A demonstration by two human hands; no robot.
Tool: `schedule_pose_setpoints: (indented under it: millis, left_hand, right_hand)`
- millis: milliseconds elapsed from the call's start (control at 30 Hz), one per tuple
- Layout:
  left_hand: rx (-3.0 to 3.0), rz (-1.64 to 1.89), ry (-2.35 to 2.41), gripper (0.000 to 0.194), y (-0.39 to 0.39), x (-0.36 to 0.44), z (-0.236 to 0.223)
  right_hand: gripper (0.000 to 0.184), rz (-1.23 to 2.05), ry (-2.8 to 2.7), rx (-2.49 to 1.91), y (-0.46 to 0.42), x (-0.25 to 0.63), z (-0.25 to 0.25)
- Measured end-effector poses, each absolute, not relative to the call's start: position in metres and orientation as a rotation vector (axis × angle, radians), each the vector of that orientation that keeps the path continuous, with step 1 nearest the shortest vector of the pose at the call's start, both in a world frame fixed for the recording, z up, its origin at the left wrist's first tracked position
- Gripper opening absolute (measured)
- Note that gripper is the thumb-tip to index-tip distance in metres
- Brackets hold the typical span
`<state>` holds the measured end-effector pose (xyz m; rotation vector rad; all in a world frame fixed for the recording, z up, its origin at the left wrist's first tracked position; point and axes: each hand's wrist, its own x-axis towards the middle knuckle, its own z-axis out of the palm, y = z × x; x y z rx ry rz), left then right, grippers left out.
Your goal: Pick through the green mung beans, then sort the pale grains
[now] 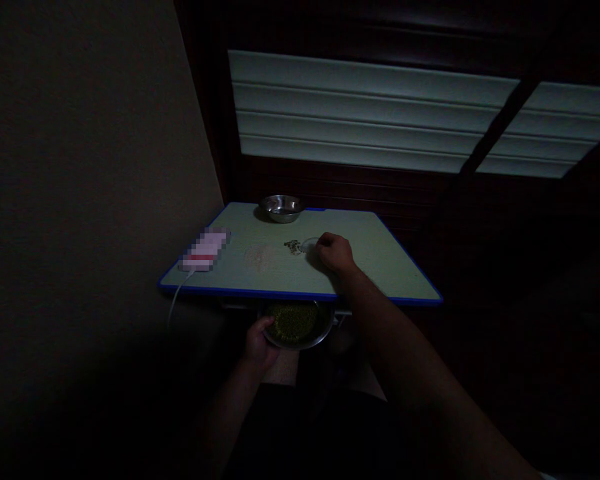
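My left hand [261,345] grips the left rim of a metal bowl [325,331], thumb over the edge. The bowl is tilted under the table's front edge and holds small green grains that look like mung beans [294,321]. Over the table, my right hand [335,252] is closed on a pale, translucent thin piece [309,245]; its exact kind is unclear in the dim light. The tip of that piece is beside a small heap of dark grains [293,247]. To the left of the heap lies a thin patch of pale grains [260,258].
A second metal bowl [282,208] stands at the back of the pale, blue-edged table [370,233]. At the left a blurred-out phone [205,249] lies with a white cable [177,297] hanging over the edge. A wall and dark wooden panels are close by.
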<state>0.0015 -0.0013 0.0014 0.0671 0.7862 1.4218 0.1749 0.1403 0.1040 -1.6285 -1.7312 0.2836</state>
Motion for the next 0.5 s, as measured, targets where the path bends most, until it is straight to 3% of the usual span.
schedule_pose_setpoints:
  millis: [233, 500]
  left_hand:
    - [0.06, 1.409, 0.762, 0.037, -0.0014, -0.0009, 0.0]
    - [0.088, 1.413, 0.792, 0.031, -0.0021, -0.0008, 0.0024]
  right_hand:
    - [0.017, 0.345, -1.702, -1.582, 0.1446, 0.1752, 0.1011]
    - [0.016, 0.316, -1.614, -1.609, 0.141, 0.1762, 0.1048]
